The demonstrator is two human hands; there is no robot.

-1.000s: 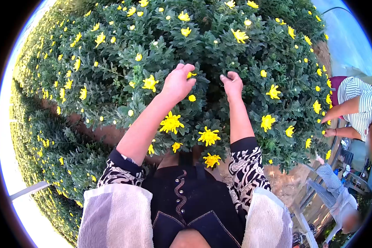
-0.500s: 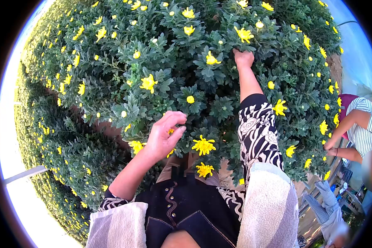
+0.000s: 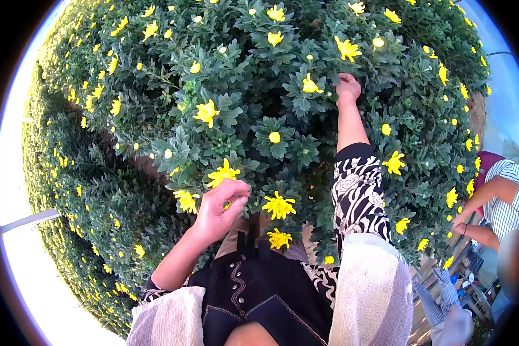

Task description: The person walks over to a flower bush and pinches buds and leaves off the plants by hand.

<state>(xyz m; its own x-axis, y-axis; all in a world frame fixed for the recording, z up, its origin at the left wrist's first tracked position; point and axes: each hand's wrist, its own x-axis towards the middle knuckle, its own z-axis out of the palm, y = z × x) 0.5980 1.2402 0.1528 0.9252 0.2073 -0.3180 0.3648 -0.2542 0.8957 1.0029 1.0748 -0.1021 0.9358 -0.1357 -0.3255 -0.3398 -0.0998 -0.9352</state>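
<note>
Left hand (image 3: pixel 220 212): half-curled, it partly covered a yellow bloom (image 3: pixel 227 205); hold unclear.
Right hand (image 3: pixel 348 89): yours blurred into leaves (image 3: pixel 380 64); opening, hold unclear.

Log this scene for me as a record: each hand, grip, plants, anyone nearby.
Left hand: curled, low in view, just below a yellow flower
Right hand: farther out, among leaves, below another open bloom
Grip: cannot tell for either hand
Plants: dense, green, with yellow blooms and round buds
Nearby: person in striped top, right edge; another lower down
</note>
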